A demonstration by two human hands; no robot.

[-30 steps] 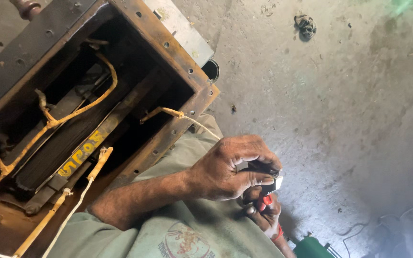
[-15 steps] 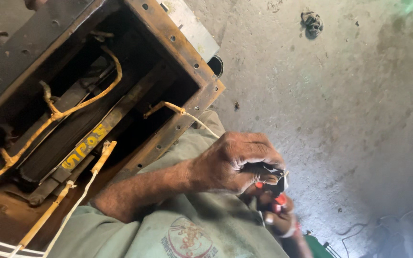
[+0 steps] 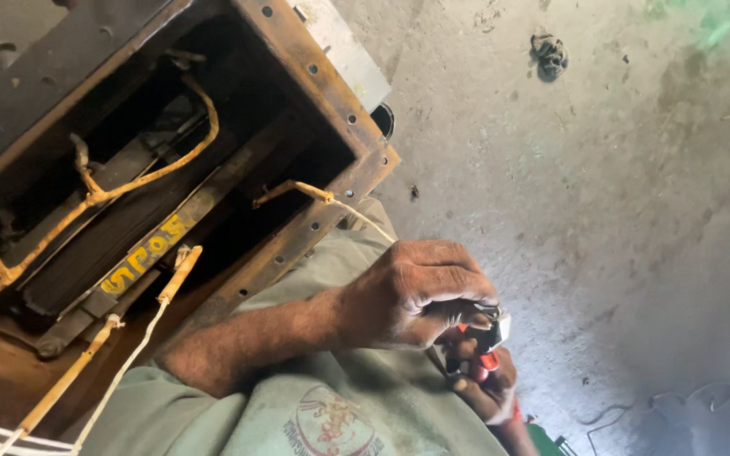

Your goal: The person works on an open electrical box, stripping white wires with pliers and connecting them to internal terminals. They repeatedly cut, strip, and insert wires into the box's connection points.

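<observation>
My left hand (image 3: 416, 291) reaches in from the lower left, fingers curled shut over the black and white head of a small red-handled tool (image 3: 487, 342). My right hand (image 3: 487, 393) lies just beneath it and grips the tool's red handles from below, mostly hidden by the left hand. A thin white cord (image 3: 363, 218) runs from a tan sleeved lead (image 3: 293, 190) at the rusty box's rim to behind my left hand. Both hands hover over my green shirt (image 3: 238, 414).
A rusty open metal box (image 3: 331, 101) with bolt holes fills the upper left. It holds a dark core and several tan sleeved leads (image 3: 141, 177). More white cords (image 3: 120, 371) hang at lower left. Grey concrete floor (image 3: 601, 186) lies to the right, with a small dark lump (image 3: 549, 55).
The view has shifted slightly, so the box and hands sit a little further right. My hands stay together on the tool, with the fingers barely moving.
</observation>
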